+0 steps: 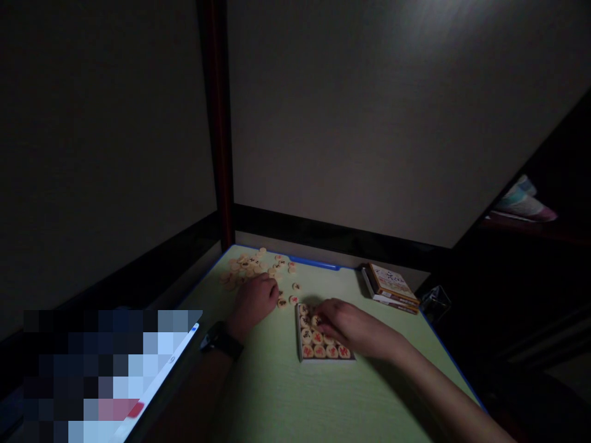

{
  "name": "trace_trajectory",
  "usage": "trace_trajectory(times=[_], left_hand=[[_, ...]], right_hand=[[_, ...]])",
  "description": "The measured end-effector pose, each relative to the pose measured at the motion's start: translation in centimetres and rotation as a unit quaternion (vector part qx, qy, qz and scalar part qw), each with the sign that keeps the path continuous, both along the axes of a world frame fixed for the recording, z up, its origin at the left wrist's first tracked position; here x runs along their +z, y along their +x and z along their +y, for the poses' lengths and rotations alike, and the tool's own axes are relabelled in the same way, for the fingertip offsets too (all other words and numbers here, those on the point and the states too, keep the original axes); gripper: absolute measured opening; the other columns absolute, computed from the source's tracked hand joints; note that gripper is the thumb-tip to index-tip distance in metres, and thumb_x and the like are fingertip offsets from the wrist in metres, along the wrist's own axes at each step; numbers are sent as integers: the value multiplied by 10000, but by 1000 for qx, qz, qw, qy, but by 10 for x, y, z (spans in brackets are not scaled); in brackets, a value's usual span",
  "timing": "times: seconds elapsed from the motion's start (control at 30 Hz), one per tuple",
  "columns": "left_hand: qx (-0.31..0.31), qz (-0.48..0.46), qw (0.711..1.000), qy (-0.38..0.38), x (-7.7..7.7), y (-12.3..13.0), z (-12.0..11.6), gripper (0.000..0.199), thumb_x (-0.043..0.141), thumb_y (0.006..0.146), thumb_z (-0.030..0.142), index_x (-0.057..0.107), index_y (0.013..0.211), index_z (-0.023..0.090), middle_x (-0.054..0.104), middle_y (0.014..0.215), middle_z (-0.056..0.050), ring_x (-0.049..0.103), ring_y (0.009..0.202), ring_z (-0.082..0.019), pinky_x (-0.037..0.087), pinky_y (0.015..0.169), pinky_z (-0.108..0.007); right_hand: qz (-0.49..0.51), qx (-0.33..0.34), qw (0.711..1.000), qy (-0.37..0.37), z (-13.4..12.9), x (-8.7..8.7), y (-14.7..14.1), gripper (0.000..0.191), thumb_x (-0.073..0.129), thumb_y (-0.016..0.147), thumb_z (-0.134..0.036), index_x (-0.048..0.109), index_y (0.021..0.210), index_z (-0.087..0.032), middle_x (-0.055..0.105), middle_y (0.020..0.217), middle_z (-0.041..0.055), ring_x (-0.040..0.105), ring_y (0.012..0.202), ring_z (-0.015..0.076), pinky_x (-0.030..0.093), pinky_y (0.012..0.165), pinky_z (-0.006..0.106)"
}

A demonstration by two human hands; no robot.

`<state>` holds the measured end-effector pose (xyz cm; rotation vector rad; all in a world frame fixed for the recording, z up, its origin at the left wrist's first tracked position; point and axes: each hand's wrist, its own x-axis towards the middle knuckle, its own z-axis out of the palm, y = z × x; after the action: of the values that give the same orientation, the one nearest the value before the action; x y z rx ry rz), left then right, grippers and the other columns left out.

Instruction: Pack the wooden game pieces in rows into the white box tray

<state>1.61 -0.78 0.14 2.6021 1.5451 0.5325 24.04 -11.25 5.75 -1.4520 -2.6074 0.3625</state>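
Note:
Round wooden xiangqi pieces with red and black characters stand in rows in a shallow open box on the table. Over its far right part is my right hand, fingers pinched together at a black-marked xiangqi piece. My hand hides several pieces behind it. To the left, my left hand rests with curled fingers by the loose pieces, a dark watch on its wrist. What those fingers hold, if anything, is hidden. A loose heap of pieces lies beyond it, and a red-marked piece lies near the box's corner.
The pale green table has a blue edge and a blue strip at the back. Stacked boxes or books sit at the far right corner. A bright, pixelated screen is at lower left. Walls close in behind.

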Motion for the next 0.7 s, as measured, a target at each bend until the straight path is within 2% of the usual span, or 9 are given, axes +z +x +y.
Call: trace_trajectory(times=[0.1, 0.2, 0.3, 0.4, 0.5, 0.6, 0.7], left_hand=[[2, 0, 1000, 2, -3, 0, 1, 277, 457, 941, 237, 714, 856, 182, 691, 920, -76, 633, 859, -190, 421, 755, -298], [3, -3, 1000, 4, -5, 1, 2, 282, 453, 946, 240, 715, 860, 181, 691, 922, -75, 635, 859, -187, 424, 752, -293], [0, -3, 1000, 6, -4, 0, 2, 289, 449, 948, 238, 714, 847, 177, 689, 916, -76, 637, 855, -190, 428, 755, -297], [9, -9, 1000, 6, -3, -1, 2, 280, 462, 942, 236, 714, 838, 174, 690, 910, -79, 639, 857, -194, 430, 763, -300], [8, -16, 1000, 8, -4, -1, 3, 274, 465, 940, 232, 716, 846, 177, 695, 919, -78, 641, 866, -194, 430, 771, -299], [6, -19, 1000, 9, -5, 0, 3, 278, 465, 940, 236, 716, 839, 177, 695, 921, -79, 641, 864, -195, 428, 761, -301], [-1, -25, 1000, 9, -4, 0, 2, 269, 472, 935, 236, 719, 842, 182, 691, 907, -72, 637, 855, -190, 422, 761, -299]], right_hand=[[-24, -16, 1000, -10, -20, -11, -1, 142, 512, 976, -244, 613, 998, -147, 669, 1015, 135, 624, 913, 234, 474, 818, 323], [-29, -25, 999, -11, -23, -17, -7, 132, 543, 944, -179, 613, 1051, -150, 671, 1087, 140, 619, 999, 244, 465, 879, 328], [-12, -62, 998, -7, -23, -17, -9, 223, 585, 882, -118, 579, 1102, -153, 675, 1082, 134, 625, 976, 229, 462, 827, 298], [23, -84, 996, -24, -20, -14, -4, 233, 612, 857, -137, 550, 1079, -173, 685, 992, 92, 630, 855, 195, 441, 717, 263], [78, -90, 992, -30, -5, -10, 4, 141, 569, 912, -205, 552, 1051, -184, 683, 854, 39, 607, 725, 163, 408, 642, 244], [82, -107, 991, -10, 26, -10, 7, 134, 548, 929, -211, 613, 1034, -158, 674, 783, 37, 590, 680, 158, 405, 637, 249], [75, -92, 993, 17, 63, -20, 1, 268, 609, 876, -155, 651, 1140, -132, 700, 951, 94, 623, 806, 178, 445, 739, 269]])
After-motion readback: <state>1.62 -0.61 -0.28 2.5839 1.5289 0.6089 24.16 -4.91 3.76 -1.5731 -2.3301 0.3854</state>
